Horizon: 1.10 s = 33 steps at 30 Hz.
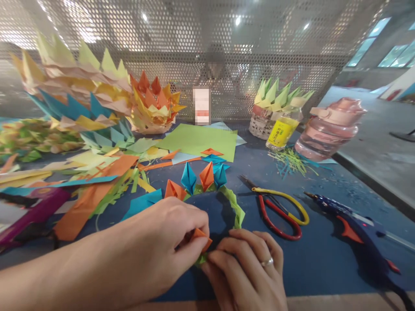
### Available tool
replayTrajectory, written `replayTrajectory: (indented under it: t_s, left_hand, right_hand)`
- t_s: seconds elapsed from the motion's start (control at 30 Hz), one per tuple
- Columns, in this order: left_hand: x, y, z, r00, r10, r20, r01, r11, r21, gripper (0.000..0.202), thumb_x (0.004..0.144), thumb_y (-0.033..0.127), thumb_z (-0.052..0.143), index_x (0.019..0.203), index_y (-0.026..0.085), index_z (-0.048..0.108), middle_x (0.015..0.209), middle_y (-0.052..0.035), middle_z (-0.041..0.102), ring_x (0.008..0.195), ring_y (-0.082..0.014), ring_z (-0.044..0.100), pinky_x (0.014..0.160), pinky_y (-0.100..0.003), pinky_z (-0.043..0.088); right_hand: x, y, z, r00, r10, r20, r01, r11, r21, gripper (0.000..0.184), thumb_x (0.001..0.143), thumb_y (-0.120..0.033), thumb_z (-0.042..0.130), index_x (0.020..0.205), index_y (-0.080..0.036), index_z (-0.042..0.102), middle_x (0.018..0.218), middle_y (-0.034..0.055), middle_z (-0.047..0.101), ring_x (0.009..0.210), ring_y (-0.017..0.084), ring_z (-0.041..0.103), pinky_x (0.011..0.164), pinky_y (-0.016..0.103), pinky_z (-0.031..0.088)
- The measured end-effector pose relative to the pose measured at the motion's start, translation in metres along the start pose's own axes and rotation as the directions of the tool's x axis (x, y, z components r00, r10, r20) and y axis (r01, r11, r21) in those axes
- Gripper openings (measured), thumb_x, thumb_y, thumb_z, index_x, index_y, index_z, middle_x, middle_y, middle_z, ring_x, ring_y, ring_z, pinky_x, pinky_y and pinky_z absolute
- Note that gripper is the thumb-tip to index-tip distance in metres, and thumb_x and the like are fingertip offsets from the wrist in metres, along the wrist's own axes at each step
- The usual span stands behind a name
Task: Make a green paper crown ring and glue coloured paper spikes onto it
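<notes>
My left hand pinches a small orange folded paper piece near the front edge of the blue table. My right hand, with a ring on one finger, is closed beside it and presses the green woven paper band where the orange piece meets it. The band curves up to a row of blue and orange folded paper points fixed along it.
Red and yellow scissors and a blue glue gun lie to the right. Paper strips and sheets litter the left. Finished paper crowns, a glue bottle and a pink water bottle stand before a perforated metal screen.
</notes>
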<state>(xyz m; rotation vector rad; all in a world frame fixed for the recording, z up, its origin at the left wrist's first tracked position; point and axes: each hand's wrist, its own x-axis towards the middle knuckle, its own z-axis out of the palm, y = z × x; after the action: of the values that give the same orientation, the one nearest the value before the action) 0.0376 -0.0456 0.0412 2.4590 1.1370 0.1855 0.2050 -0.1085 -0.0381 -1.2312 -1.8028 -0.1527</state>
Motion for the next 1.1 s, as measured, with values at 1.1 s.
replayTrajectory:
  t_s: [1.1]
  left_hand:
    - [0.0,0.012,-0.029,0.963,0.143,0.227,-0.083,0.963,-0.257,0.022,0.095,0.029,0.039,0.097,0.028,0.061,0.083,0.0042,0.067,0.074,-0.0134,0.06,0.064,-0.022,0.038]
  right_hand:
    - [0.005,-0.011,-0.008,0.994,0.083,0.076,-0.086,0.996,0.031,0.008,0.084,-0.021,0.067,0.091,-0.024,0.064,0.091,-0.0033,0.068,0.092,0.017,0.057,0.089,0.035,0.031]
